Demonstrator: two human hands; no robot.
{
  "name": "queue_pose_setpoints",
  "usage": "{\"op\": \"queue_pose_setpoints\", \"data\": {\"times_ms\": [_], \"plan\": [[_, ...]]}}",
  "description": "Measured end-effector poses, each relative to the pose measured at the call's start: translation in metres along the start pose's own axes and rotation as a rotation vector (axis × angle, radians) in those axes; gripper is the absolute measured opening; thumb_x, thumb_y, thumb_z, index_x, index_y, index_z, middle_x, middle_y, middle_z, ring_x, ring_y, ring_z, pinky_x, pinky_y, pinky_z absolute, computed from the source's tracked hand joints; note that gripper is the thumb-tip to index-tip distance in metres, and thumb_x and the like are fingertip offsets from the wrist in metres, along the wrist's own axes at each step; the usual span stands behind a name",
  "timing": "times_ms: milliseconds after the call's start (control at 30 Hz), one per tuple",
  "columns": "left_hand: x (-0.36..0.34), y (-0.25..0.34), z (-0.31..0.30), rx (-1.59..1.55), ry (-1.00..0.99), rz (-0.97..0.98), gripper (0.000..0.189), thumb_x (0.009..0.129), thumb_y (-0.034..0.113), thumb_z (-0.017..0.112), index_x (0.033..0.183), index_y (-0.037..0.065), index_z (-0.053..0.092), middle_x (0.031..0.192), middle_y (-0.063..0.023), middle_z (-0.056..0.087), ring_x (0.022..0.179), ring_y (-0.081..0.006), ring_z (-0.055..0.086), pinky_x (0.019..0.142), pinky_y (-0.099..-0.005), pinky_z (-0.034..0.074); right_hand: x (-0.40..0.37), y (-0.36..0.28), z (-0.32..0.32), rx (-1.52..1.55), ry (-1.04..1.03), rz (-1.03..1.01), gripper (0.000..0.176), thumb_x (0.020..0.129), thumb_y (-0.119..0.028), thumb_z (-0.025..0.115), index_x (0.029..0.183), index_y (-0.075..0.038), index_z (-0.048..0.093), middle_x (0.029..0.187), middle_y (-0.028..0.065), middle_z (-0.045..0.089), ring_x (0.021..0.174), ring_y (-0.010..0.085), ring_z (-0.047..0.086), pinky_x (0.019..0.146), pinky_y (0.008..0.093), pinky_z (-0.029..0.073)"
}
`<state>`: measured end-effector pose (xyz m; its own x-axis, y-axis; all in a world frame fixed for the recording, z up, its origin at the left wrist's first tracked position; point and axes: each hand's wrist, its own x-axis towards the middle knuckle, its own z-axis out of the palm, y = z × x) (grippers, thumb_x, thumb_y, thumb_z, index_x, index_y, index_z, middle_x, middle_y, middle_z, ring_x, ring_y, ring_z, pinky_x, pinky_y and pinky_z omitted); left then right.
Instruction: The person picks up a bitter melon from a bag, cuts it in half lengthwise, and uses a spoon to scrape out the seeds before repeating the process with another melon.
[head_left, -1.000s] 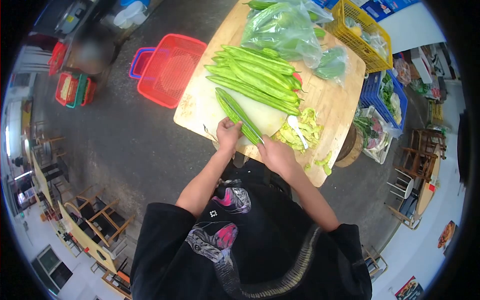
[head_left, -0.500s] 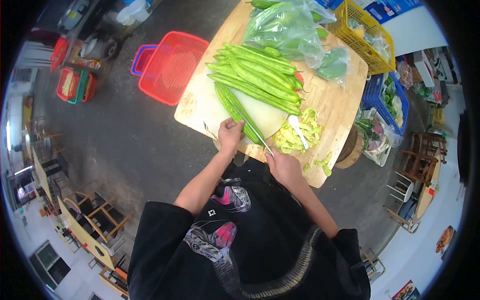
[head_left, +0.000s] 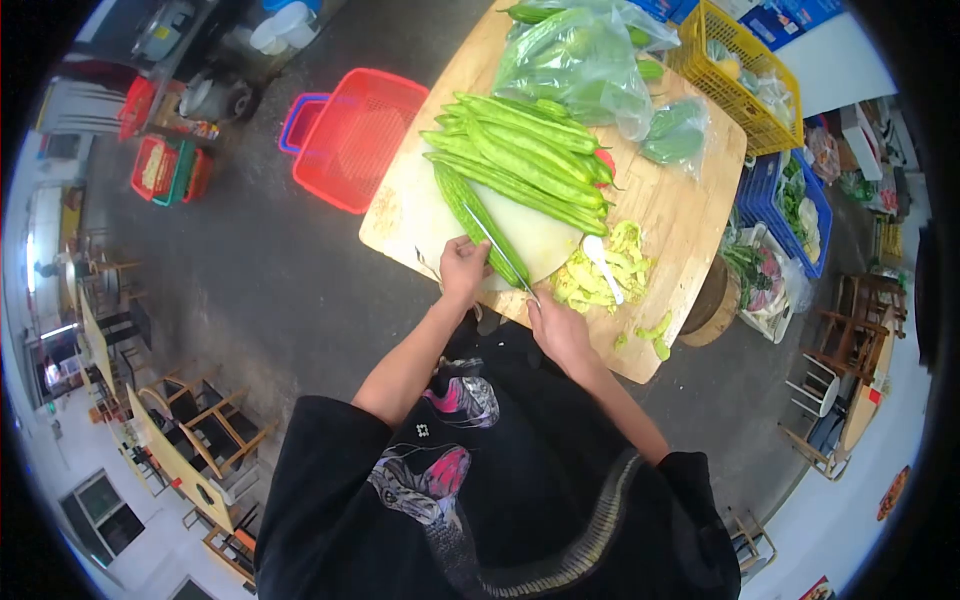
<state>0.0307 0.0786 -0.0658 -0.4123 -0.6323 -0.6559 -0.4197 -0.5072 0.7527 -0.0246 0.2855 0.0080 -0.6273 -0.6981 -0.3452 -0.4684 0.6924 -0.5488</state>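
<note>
On the white cutting board (head_left: 530, 235) lies a long, bumpy bitter melon (head_left: 456, 194), slanting toward my body. My left hand (head_left: 464, 268) grips its near left side, fingers bent around it. A knife (head_left: 489, 238) runs lengthwise along the melon, its blade seen edge-on. My right hand (head_left: 557, 328) is closed around the handle, mostly hiding it. Behind them, a pile of long green bitter melons (head_left: 525, 150) covers the far side of the board. To the right, a white spoon (head_left: 602, 268) rests on a heap of yellow-green pulp (head_left: 580, 283).
Plastic bags of green vegetables (head_left: 575, 65) sit at the wooden table's (head_left: 690, 215) far end. A red basket (head_left: 355, 140) stands left of it. Yellow (head_left: 735, 75) and blue (head_left: 785, 215) crates and a wooden stump (head_left: 712, 305) flank its right side.
The view has shifted slightly, so the table appears a little further right and lower. The knife lies closer along the melon, and my right hand has edged slightly left relative to the board.
</note>
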Motion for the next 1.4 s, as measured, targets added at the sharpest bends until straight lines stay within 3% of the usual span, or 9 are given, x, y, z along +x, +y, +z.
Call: {"op": "queue_pose_setpoints", "data": {"times_ms": [33,200,367,600,700,767,867,967,1400], "plan": [[-0.007,0.002,-0.005,0.060,-0.013,-0.030,0.055,0.102,0.020,0.076,0.145,-0.003,0.049,0.121,-0.0150,0.067,0.099,-0.0232,0.072,0.083,-0.0391,0.065,-0.003,0.000,0.001,-0.007,-0.018,-0.002,0.028,0.108,-0.030,0.058,0.119,-0.004,0.063,0.079,0.0278,0.072,0.076,0.0495,0.072,0.070,0.0600,0.057],[0.000,0.055,-0.010,0.431,0.374,0.847,0.067,0.105,0.027,0.069,0.157,-0.003,0.039,0.152,-0.0284,0.045,0.145,-0.0416,0.045,0.121,-0.0500,0.036,0.001,0.004,0.000,-0.018,-0.042,-0.003,0.032,0.110,-0.033,0.055,0.123,-0.004,0.059,0.077,0.0288,0.071,0.074,0.0503,0.071,0.067,0.0620,0.056],[-0.023,0.120,0.045,0.805,0.120,1.321,0.077,0.102,0.031,0.069,0.161,-0.002,0.033,0.166,-0.0321,0.030,0.156,-0.0482,0.029,0.130,-0.0532,0.023,0.004,0.004,0.002,-0.021,-0.035,0.004,0.030,0.110,-0.032,0.055,0.121,-0.005,0.060,0.076,0.0278,0.071,0.073,0.0495,0.072,0.067,0.0610,0.057],[0.005,0.075,0.044,0.864,-0.186,1.257,0.085,0.100,0.031,0.071,0.165,-0.003,0.028,0.172,-0.0327,0.022,0.157,-0.0506,0.027,0.130,-0.0591,0.020,0.008,0.009,0.010,-0.059,-0.009,-0.002,0.028,0.109,-0.032,0.057,0.118,-0.006,0.063,0.076,0.0260,0.072,0.071,0.0463,0.073,0.064,0.0586,0.058],[-0.004,0.077,0.020,0.778,0.084,1.199,0.073,0.101,0.028,0.068,0.158,-0.006,0.037,0.166,-0.0347,0.032,0.154,-0.0511,0.031,0.128,-0.0584,0.023,0.007,0.006,0.006,-0.041,-0.014,0.029,0.027,0.107,-0.031,0.059,0.115,-0.006,0.066,0.078,0.0248,0.073,0.073,0.0468,0.073,0.067,0.0582,0.058],[0.012,0.053,-0.001,0.542,0.355,1.003,0.066,0.102,0.024,0.069,0.154,-0.007,0.043,0.158,-0.0336,0.042,0.144,-0.0462,0.047,0.120,-0.0526,0.039,0.008,0.003,0.003,-0.037,-0.026,0.032,0.027,0.107,-0.031,0.059,0.116,-0.007,0.066,0.079,0.0246,0.073,0.073,0.0465,0.073,0.068,0.0580,0.058],[0.033,0.029,-0.029,0.377,0.222,0.557,0.067,0.101,0.027,0.072,0.152,-0.008,0.046,0.150,-0.0318,0.051,0.123,-0.0390,0.065,0.104,-0.0448,0.053,0.008,0.010,0.003,-0.029,-0.026,0.009,0.028,0.108,-0.032,0.058,0.118,-0.006,0.064,0.077,0.0253,0.072,0.072,0.0471,0.073,0.066,0.0586,0.058],[0.056,0.007,-0.033,0.382,0.167,0.430,0.067,0.100,0.031,0.074,0.149,-0.008,0.049,0.141,-0.0293,0.059,0.102,-0.0340,0.073,0.090,-0.0404,0.059,0.009,0.011,0.005,-0.016,-0.016,-0.014,0.028,0.108,-0.033,0.057,0.118,-0.007,0.064,0.077,0.0258,0.072,0.072,0.0476,0.072,0.066,0.0588,0.057],[0.065,-0.001,-0.035,0.067,0.118,0.213,0.059,0.097,0.024,0.081,0.143,-0.004,0.057,0.123,-0.0149,0.068,0.095,-0.0189,0.072,0.076,-0.0319,0.061,0.006,0.025,-0.001,0.034,-0.020,-0.035,0.030,0.106,-0.033,0.059,0.120,-0.009,0.071,0.077,0.0246,0.071,0.073,0.0454,0.071,0.066,0.0565,0.056]]}}
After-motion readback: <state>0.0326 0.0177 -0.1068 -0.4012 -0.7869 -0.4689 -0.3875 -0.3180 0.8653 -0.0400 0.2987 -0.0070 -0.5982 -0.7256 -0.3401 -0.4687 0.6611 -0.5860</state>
